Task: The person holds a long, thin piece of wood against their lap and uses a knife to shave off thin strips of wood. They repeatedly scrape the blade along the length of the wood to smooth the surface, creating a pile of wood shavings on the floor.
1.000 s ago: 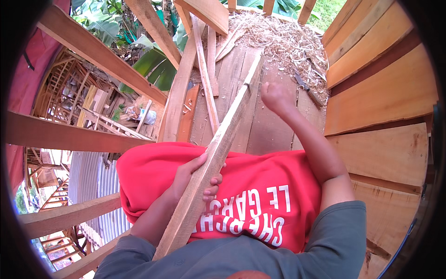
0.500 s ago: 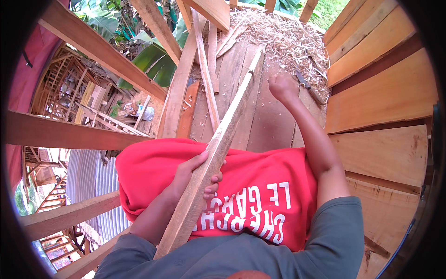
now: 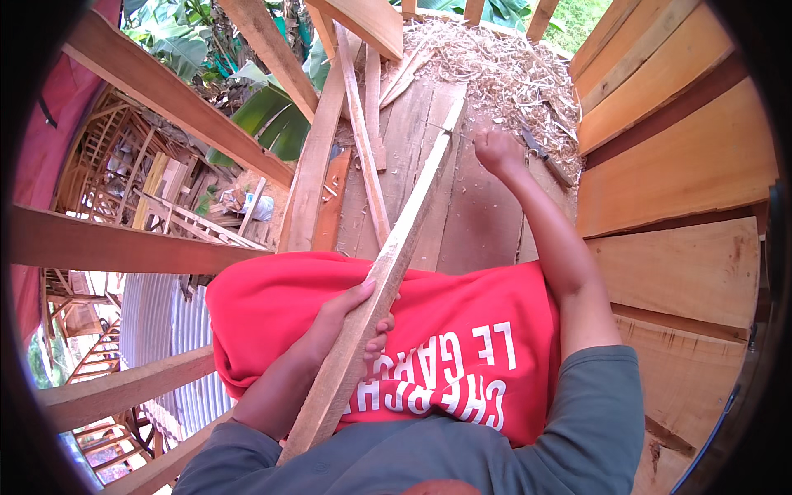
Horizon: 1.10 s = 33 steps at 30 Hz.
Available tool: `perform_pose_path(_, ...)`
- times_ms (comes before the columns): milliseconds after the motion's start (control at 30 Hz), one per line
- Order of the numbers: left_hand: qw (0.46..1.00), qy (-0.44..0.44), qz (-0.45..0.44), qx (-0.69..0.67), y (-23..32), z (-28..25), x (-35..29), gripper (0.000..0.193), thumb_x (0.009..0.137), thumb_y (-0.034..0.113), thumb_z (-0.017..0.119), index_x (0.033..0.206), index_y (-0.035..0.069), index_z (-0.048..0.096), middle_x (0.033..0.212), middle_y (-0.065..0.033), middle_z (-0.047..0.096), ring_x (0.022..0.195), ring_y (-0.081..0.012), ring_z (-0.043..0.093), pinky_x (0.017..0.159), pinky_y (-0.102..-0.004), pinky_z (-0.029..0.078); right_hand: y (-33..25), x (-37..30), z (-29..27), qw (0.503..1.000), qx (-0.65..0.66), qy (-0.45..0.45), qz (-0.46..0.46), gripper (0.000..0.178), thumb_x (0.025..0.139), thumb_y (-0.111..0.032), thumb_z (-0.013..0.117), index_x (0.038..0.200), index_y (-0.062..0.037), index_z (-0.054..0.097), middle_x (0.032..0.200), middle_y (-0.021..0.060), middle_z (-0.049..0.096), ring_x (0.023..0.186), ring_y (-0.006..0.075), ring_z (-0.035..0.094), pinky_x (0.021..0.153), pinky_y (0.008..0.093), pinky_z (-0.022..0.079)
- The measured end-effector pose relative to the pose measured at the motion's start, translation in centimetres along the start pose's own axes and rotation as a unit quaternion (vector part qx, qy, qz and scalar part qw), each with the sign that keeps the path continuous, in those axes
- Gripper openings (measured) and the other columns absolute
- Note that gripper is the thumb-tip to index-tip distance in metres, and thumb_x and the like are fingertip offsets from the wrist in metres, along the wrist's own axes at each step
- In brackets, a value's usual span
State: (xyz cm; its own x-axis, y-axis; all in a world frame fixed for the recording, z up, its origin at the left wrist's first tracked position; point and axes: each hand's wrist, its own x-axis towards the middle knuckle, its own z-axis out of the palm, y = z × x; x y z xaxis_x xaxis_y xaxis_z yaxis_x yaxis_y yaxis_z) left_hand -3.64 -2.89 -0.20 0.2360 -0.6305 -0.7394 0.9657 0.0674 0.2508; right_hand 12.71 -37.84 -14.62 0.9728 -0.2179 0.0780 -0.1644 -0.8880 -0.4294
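Note:
My left hand (image 3: 351, 318) is wrapped round a long squared wooden stick (image 3: 375, 309). One end of the stick rests near my body; its paler, freshly cut far end points away over the floorboards. My right hand (image 3: 499, 150) is closed in a fist close to that far end. A thin dark line crosses the stick beside the fist, perhaps a narrow blade, but what the fist holds is too fine to make out. Red cloth (image 3: 280, 301) with white lettering covers my lap beneath the stick.
A knife (image 3: 546, 157) with a dark blade lies right of my fist, by a heap of wood shavings (image 3: 528, 70). Plank walling (image 3: 676, 272) rises on the right. Slats (image 3: 132, 239) edge the left, with loose strips (image 3: 363, 140) ahead.
The stick and my left hand have shifted only slightly. My right fist stays beside the far end, and the thin dark line there reaches farther left across the stick.

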Motion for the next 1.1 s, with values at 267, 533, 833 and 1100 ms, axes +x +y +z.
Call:
perform_pose_path(267, 1.0, -0.004, -0.004, -0.001, 0.0, 0.0, -0.6, 0.06, 0.098, 0.056, 0.048, 0.131, 0.006, 0.042, 0.081, -0.0037, 0.047, 0.057, -0.0123, 0.045, 0.051, -0.0278, 0.04, 0.8, 0.8, 1.8, 0.998, 0.02, 0.06, 0.008, 0.064, 0.1, -0.038, 0.031, 0.068, 0.0044, 0.067, 0.071, 0.0306, 0.064, 0.072, 0.0491, 0.064, 0.076, 0.0575, 0.051)
perform_pose_path(533, 1.0, -0.002, -0.016, 0.012, 0.1, 0.4, -0.6, 0.057, 0.099, 0.054, 0.047, 0.132, 0.007, 0.041, 0.084, -0.0032, 0.047, 0.058, -0.0118, 0.045, 0.052, -0.0282, 0.04, 2.2, 1.4, 1.3, 0.997, -0.008, 0.066, -0.047, 0.06, 0.099, -0.036, 0.035, 0.066, 0.0037, 0.066, 0.069, 0.0287, 0.063, 0.068, 0.0479, 0.064, 0.073, 0.0558, 0.052)
perform_pose_path(833, 1.0, 0.008, -0.005, 0.025, -0.4, 0.4, -1.2, 0.057, 0.1, 0.052, 0.045, 0.133, 0.005, 0.041, 0.083, -0.0053, 0.046, 0.059, -0.0128, 0.046, 0.053, -0.0274, 0.041, 0.5, 0.9, 1.3, 0.987, -0.071, 0.077, -0.124, 0.056, 0.098, -0.035, 0.035, 0.072, -0.0003, 0.069, 0.07, 0.024, 0.067, 0.066, 0.0427, 0.067, 0.069, 0.0541, 0.055)
perform_pose_path(1100, 0.998, 0.017, -0.005, 0.067, -0.5, 1.2, -1.9, 0.06, 0.1, 0.049, 0.043, 0.136, 0.002, 0.039, 0.081, -0.006, 0.046, 0.057, -0.0138, 0.046, 0.053, -0.0276, 0.041, 4.3, 3.2, -0.9, 0.989, -0.131, 0.057, 0.026, 0.06, 0.1, -0.037, 0.031, 0.073, -0.0028, 0.072, 0.074, 0.0244, 0.068, 0.07, 0.0422, 0.068, 0.071, 0.0546, 0.055)
